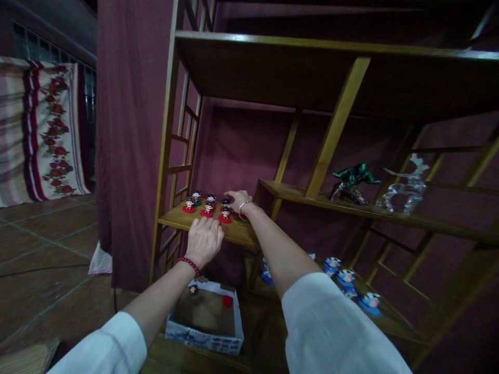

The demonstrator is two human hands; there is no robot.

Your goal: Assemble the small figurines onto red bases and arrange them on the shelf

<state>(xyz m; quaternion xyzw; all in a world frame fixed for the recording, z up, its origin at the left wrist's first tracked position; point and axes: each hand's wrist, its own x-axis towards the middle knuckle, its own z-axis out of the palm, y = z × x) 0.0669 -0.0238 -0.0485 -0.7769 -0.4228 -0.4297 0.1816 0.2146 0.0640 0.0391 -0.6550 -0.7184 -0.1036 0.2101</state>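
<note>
Several small figurines (208, 209) with black headwear stand in rows on the left wooden shelf (175, 219); those in front have red round bases. My right hand (239, 201), with a silver bangle at its wrist, reaches in from the right. Its fingers close at the back right figurine (225, 203), which is partly hidden behind the one in front. My left hand (205, 240), with a red bead bracelet, is at the shelf's front edge, just below the front row. Its fingers are bent and pressed together; their tips are hidden, and I cannot tell what they hold.
Below, an open box (206, 340) holds a small figurine (193, 289) and a red piece (227, 301). On the right shelf stand a green dark sculpture (354, 183) and a clear deer-like ornament (405, 189). Blue-and-white figurines (346, 278) line a lower shelf. A curtain (130, 145) hangs left.
</note>
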